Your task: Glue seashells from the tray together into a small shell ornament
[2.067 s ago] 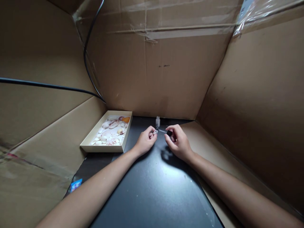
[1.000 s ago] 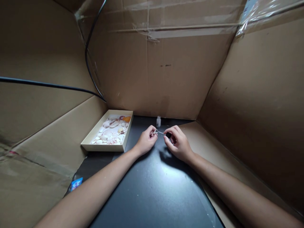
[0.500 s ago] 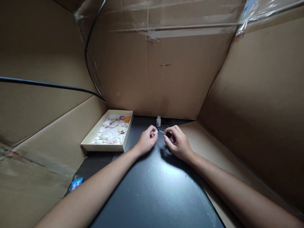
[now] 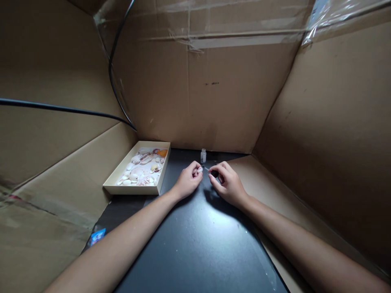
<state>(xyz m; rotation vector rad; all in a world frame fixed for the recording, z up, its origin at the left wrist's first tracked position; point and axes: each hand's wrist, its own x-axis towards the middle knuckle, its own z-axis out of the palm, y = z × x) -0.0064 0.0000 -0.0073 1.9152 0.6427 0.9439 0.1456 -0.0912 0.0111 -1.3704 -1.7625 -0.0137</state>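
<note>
My left hand [image 4: 188,179] pinches a small white shell [image 4: 199,170] between its fingertips. Facing it, my right hand [image 4: 226,182] is closed around the black cap [image 4: 214,173] of an applicator brush, whose thin pale stem [image 4: 206,168] points left at the shell. The stem's tip is close to the shell; whether they touch I cannot tell. Just beyond both hands a small clear bottle [image 4: 203,156] with no cap on stands upright on the dark table [image 4: 195,244].
To the left, a shallow cream box [image 4: 131,189] holds several seashells [image 4: 143,180]. A blue packet [image 4: 97,236] lies by my left forearm. Cardboard walls [image 4: 220,110] enclose the table on the left, back and right. A black cable [image 4: 61,108] runs along the left wall.
My right hand has moved slightly left, and its fingers have rolled over the cap, covering more of it. My left hand keeps its hold on the shell.
</note>
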